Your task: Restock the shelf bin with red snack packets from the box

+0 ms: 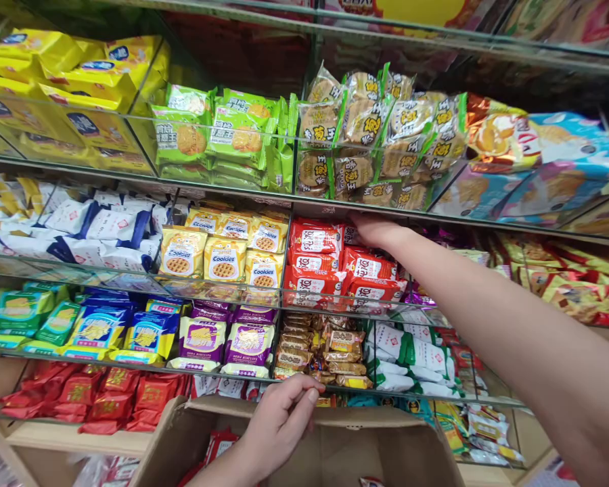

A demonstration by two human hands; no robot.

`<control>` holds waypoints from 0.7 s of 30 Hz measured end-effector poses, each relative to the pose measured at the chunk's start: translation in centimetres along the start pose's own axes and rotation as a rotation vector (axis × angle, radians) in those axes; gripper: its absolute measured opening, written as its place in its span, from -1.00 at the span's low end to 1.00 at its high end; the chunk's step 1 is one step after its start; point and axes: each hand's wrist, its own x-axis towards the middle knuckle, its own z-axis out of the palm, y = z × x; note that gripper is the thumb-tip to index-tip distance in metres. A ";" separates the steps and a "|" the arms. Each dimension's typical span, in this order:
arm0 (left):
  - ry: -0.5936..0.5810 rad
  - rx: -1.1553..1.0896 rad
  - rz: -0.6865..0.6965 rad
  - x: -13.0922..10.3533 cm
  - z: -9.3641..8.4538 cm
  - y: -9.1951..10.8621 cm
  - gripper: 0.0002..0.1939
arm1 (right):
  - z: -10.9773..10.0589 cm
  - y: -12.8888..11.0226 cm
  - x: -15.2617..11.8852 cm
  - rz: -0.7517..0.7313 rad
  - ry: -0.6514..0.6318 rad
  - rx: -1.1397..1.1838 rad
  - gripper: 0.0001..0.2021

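My right hand (370,231) reaches deep into a glass-fronted shelf compartment, over red snack packets (370,265) stacked in rows. Its fingers are hidden behind the packets and under the shelf above, so their grip cannot be seen. Lower down, my left hand (280,427) hovers at the far rim of an open cardboard box (355,436). Its fingers are loosely bent, the thumb lies near the index finger, and nothing shows in them. Inside the box, a few red packets (218,446) lie at the left, partly covered by my left forearm.
Glass dividers and front lips edge each shelf. Cookies packets (224,258) stand left of the red ones, small brown packets (342,345) below them. Above are round biscuits in clear wrappers (358,128) and green packets (241,128). Purple soda biscuits (248,343) sit lower left.
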 end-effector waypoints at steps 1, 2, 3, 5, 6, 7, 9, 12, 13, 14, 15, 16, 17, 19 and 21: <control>0.003 0.002 0.001 0.0 0.0 0.0 -0.73 | 0.1 0.0 -0.1 -0.001 -0.009 0.015 -0.59; 0.003 0.008 0.004 0.0 0.0 0.0 -0.73 | 0.3 0.0 -0.2 0.003 -0.026 0.025 -0.60; 0.002 0.017 0.008 0.1 0.0 0.0 -0.73 | 0.4 -0.1 -0.2 0.010 -0.044 0.034 -0.60; 0.002 0.035 0.014 0.1 0.0 0.0 -0.73 | 0.6 -0.3 -0.3 0.025 -0.065 0.049 -0.60; 0.003 0.041 0.016 0.1 0.0 -0.1 -0.72 | 0.6 -0.4 -0.3 0.034 -0.074 0.050 -0.59; 0.005 0.043 0.016 0.1 0.0 -0.1 -0.72 | 0.6 -0.5 -0.3 0.043 -0.083 0.048 -0.59; 0.010 0.041 0.015 0.1 0.1 -0.1 -0.71 | 0.2 -0.8 -0.4 0.056 -0.101 0.033 -0.60; 0.016 0.037 0.008 0.2 0.1 0.0 -0.71 | -0.6 -1.1 -0.6 0.054 -0.109 -0.001 -0.61; 0.017 0.036 0.004 0.2 0.0 0.1 -0.70 | -0.9 -1.2 -0.7 0.050 -0.107 -0.014 -0.59; 0.019 0.033 0.000 0.2 0.0 0.1 -0.70 | -1.1 -1.2 -0.9 0.048 -0.102 -0.029 -0.57; 0.021 0.027 -0.005 0.2 0.0 0.2 -0.70 | -1.3 -1.2 -1.1 0.045 -0.095 -0.044 -0.55; 0.020 0.016 -0.011 0.2 0.0 0.3 -0.70 | -1.5 -1.1 -1.5 0.040 -0.087 -0.058 -0.55; 0.017 0.002 -0.018 0.2 -0.1 0.3 -0.71 | -1.7 -1.0 -2.1 0.029 -0.078 -0.070 -0.56; 0.013 -0.028 -0.034 0.2 -0.1 0.4 -0.70 | -2.2 -1.0 -3.9 -0.015 -0.054 -0.089 -0.61; 0.010 -0.050 -0.049 0.2 -0.1 0.5 -0.70 | -2.6 -1.4 -6.8 -0.097 0.044 -0.097 -0.68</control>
